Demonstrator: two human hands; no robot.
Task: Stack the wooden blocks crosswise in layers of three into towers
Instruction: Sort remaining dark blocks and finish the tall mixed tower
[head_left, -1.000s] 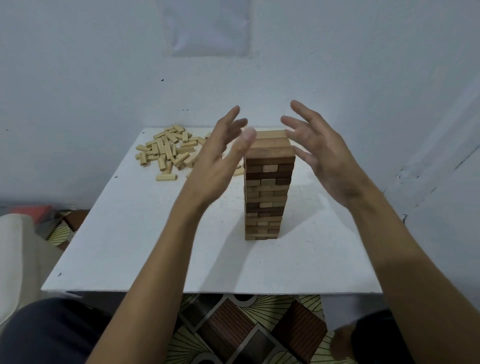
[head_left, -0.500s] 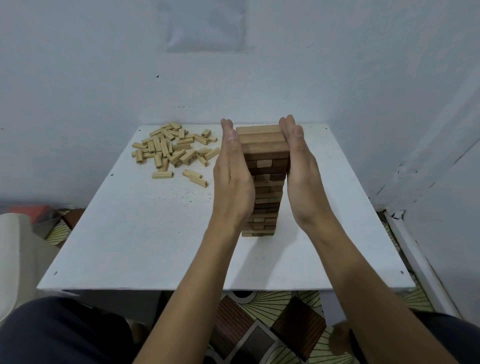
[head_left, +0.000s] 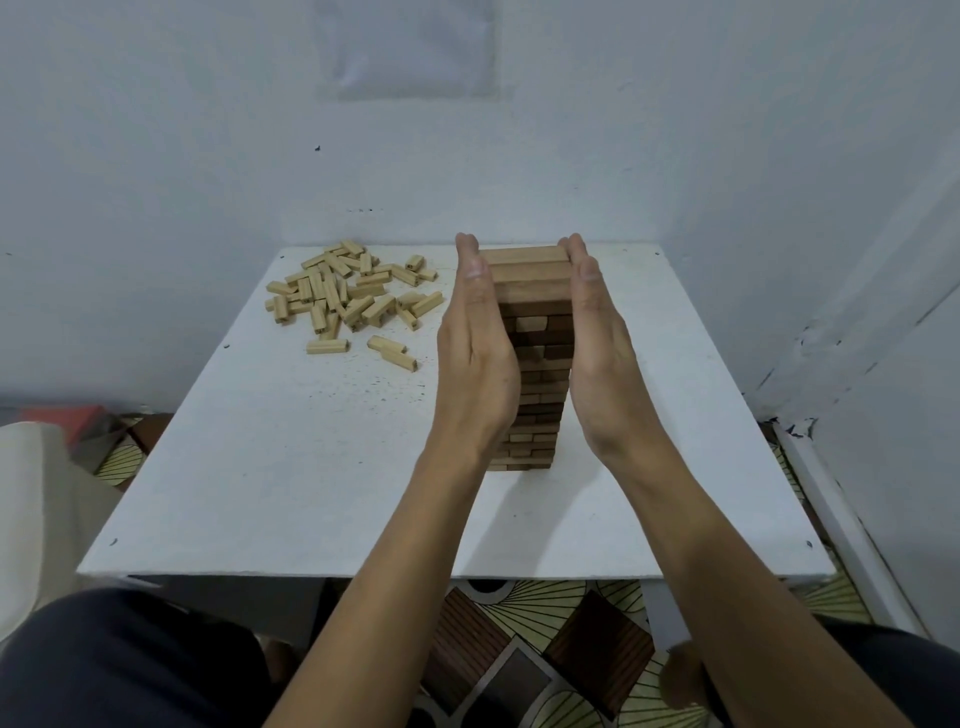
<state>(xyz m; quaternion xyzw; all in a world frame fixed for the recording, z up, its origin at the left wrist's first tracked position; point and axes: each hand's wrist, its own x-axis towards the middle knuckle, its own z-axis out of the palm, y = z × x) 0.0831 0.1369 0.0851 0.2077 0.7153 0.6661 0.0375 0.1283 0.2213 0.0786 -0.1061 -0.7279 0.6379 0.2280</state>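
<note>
A tall tower of wooden blocks stands upright near the middle of a white surface, its layers alternating in direction and its top layer showing three pale blocks side by side. A person's left hand and right hand flank the tower, fingers straight and held together, palms facing inward and pressed flat against its opposite sides from the upper layers down; neither hand curls around any block. A loose pile of pale blocks lies scattered on the far left part of the surface, well apart from the tower. The surface stands against a pale wall, above a patterned floor.
</note>
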